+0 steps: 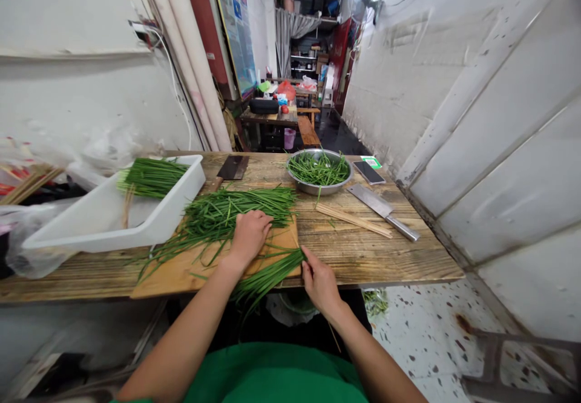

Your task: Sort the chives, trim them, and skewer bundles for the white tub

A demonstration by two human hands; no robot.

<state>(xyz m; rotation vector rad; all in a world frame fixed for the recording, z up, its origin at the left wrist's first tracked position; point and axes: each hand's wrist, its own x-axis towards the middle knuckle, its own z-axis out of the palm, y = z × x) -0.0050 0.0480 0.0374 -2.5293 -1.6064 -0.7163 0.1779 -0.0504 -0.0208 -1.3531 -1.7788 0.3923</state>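
Pinching one end of a small bunch of flat green stalks between thumb and forefinger, the right hand is just below the centre of the frame; the bunch slants down leftward over the near edge of a tan wooden board. The left hand, its fingers bent and close together, rests on a large heap of long green stalks; I cannot tell whether it grips any. Right of centre, pale thin wooden sticks lie between a round steel bowl and a metal-handled cleaver.
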